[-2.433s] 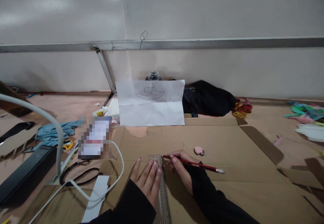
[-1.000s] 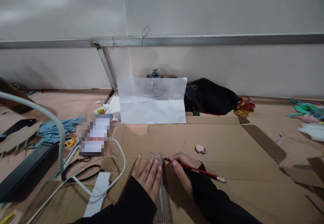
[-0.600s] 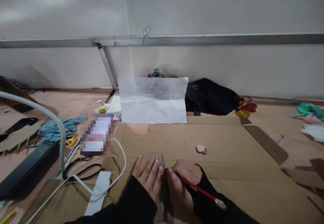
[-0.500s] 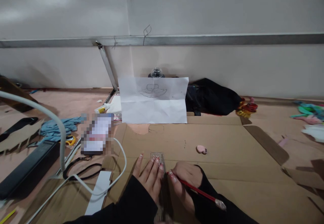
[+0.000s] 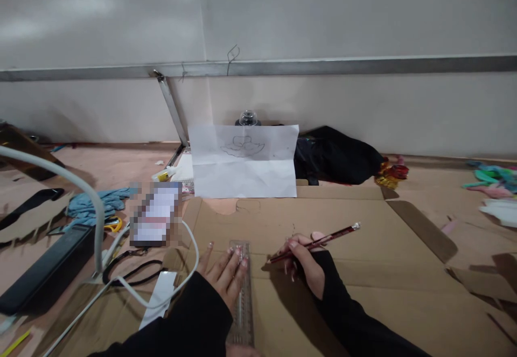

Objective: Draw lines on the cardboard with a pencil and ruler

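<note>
My left hand (image 5: 224, 275) lies flat with fingers spread, its fingertips pressing a clear ruler (image 5: 243, 311) down on the cardboard (image 5: 363, 238). Gripped in my right hand (image 5: 307, 268) is a dark red pencil (image 5: 333, 235), slanting up to the right, its tip low over the board to the right of the ruler. A pink eraser (image 5: 318, 235) shows partly behind that hand. Beyond stands a creased white paper (image 5: 244, 179) bearing a lotus-like line drawing. Something at the bottom edge covers the ruler's near end; I cannot make it out.
At left are a phone (image 5: 156, 214) with a blurred screen, a white cable (image 5: 197, 249), a black box (image 5: 46, 271), a blue cloth (image 5: 97, 206) and a yellow-handled tool (image 5: 113, 223). A black bag (image 5: 343, 155) lies behind the paper, before a pale wall (image 5: 363, 109).
The ruler and my left hand have shifted left. My right hand has moved up and away from the ruler, and the pencil's back end now points upward to the right.
</note>
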A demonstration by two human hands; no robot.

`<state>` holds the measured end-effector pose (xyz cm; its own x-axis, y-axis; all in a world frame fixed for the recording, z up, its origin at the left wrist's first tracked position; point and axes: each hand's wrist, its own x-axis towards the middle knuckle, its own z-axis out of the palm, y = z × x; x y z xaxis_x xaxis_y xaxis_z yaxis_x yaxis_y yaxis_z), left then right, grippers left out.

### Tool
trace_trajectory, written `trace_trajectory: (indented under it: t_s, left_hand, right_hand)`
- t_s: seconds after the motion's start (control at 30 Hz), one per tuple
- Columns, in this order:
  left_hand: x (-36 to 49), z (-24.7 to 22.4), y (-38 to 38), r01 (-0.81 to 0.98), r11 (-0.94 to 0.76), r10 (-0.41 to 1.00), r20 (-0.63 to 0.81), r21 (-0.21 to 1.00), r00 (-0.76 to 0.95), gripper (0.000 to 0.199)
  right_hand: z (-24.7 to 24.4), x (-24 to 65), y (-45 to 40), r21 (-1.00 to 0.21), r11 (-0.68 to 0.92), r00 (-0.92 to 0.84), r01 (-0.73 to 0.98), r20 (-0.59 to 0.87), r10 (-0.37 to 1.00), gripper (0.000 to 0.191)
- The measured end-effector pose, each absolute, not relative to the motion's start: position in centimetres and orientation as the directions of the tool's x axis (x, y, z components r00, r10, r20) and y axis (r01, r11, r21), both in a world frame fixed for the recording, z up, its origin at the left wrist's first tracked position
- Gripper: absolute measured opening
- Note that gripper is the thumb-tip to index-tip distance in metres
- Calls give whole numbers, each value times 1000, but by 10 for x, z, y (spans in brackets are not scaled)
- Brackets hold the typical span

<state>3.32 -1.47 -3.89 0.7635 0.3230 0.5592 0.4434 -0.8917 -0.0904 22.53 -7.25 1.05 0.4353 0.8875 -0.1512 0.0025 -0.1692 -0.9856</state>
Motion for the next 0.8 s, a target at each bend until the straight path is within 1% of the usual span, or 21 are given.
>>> trace_trajectory:
  t_s: [0.07,0.17,0.3,0.43,0.53,0.63,0.7,0.8]
  left_hand:
    - [24,-39,-7,425,-894,301,514,-142,803,31]
    - [14,-39,3,401,-900,276,489,-170,828,31]
    - [10,-45,11,357,-914,238,454,-195,858,32]
    - [12,-51,14,321,-933,212,471,-162,856,33]
    - [15,-50,13,275,-948,182,437,-160,881,34]
    - [17,-48,11,270,-947,177,420,-173,890,35]
    - [19,-48,10,294,-941,193,448,-167,873,34]
    - [23,-51,7,314,-940,208,501,-137,840,32]
  right_hand:
    - [9,227,-69,-980,-181,442,-86,-200,874,41]
    - [9,226,-68,-978,-177,452,-114,-209,867,41]
    - [6,222,-72,-988,-148,453,-47,-153,878,44]
    - [3,218,-75,-987,-122,440,105,-64,896,45]
    - [1,218,-77,-969,-123,410,214,-25,912,41]
    - [0,218,-78,-973,-129,407,191,-41,912,41]
    - [-1,218,-78,-980,-125,418,156,-49,907,43]
    - [-3,217,-78,-979,-97,428,177,-12,904,43]
